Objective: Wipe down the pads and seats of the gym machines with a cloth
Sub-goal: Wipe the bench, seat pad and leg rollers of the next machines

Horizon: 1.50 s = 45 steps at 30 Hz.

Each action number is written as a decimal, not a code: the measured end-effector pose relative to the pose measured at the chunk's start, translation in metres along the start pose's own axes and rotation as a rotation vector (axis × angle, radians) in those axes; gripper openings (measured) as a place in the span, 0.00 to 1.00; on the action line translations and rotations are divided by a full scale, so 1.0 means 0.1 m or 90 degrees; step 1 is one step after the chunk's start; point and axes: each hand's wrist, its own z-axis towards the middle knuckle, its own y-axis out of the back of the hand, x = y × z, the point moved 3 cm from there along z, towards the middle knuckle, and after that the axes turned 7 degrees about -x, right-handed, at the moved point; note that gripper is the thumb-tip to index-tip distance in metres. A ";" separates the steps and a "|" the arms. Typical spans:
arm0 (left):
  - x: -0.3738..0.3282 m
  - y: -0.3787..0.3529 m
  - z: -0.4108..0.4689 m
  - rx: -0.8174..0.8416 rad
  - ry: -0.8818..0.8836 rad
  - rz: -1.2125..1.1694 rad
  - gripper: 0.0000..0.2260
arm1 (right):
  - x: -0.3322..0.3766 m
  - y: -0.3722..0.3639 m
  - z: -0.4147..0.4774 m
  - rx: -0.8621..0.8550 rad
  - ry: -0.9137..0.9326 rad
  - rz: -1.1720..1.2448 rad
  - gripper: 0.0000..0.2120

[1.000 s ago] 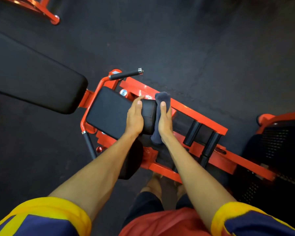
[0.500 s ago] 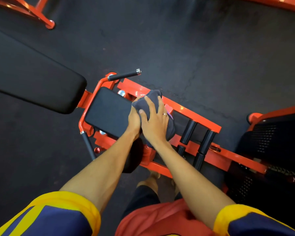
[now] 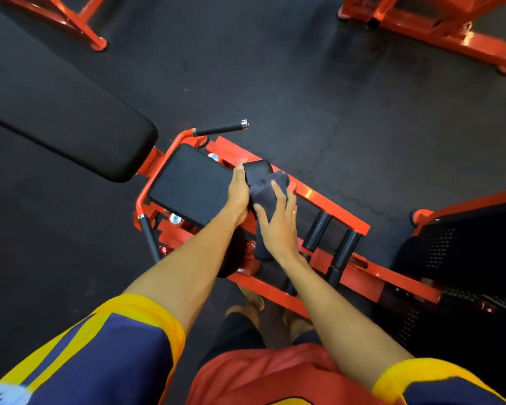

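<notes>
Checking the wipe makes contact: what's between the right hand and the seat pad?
The dark cloth, in the head view: the right hand presses it with spread fingers over the seat pad's end.

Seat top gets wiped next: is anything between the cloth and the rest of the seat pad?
Only the left hand, resting on the seat pad right beside the cloth; nothing else visible lies on it.
</notes>
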 end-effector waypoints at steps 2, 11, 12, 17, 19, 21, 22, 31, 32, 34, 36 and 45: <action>-0.04 -0.01 -0.09 -0.004 0.001 -0.017 0.20 | -0.13 0.11 -0.13 0.004 -0.024 0.059 0.29; 0.11 0.20 -0.66 -0.043 -0.166 0.336 0.25 | -0.07 0.36 -0.32 0.048 -0.083 0.098 0.34; 0.12 0.26 -0.76 -0.031 -0.183 0.360 0.25 | 0.00 0.37 -0.34 0.059 -0.067 0.083 0.34; 0.00 0.50 -1.22 0.183 -0.190 0.459 0.11 | 0.31 0.42 -0.36 0.102 0.013 0.059 0.30; -0.09 0.68 -1.34 0.189 -0.221 0.467 0.08 | 0.48 0.42 -0.37 0.126 0.078 0.044 0.30; -0.17 0.94 -1.45 0.158 -0.274 0.473 0.09 | 0.68 0.38 -0.45 0.179 0.141 0.026 0.31; -0.20 1.04 -1.49 0.135 -0.300 0.488 0.09 | 0.76 0.35 -0.47 0.218 0.165 0.008 0.33; -0.34 2.38 -2.17 -0.067 -0.443 0.449 0.13 | 1.72 0.08 -0.97 0.418 0.420 -0.182 0.37; -0.37 2.55 -2.27 -0.070 -0.463 0.444 0.18 | 1.88 0.06 -1.04 0.417 0.448 -0.209 0.31; -0.41 2.93 -2.47 -0.067 -0.486 0.471 0.24 | 2.20 -0.03 -1.21 0.415 0.520 -0.269 0.20; -0.47 3.25 -2.62 -0.073 -0.505 0.533 0.21 | 2.48 -0.13 -1.38 0.421 0.572 -0.313 0.14; -0.93 4.64 -3.15 -0.245 -0.545 0.533 0.07 | 3.79 -0.92 -2.10 0.451 0.690 -0.326 0.12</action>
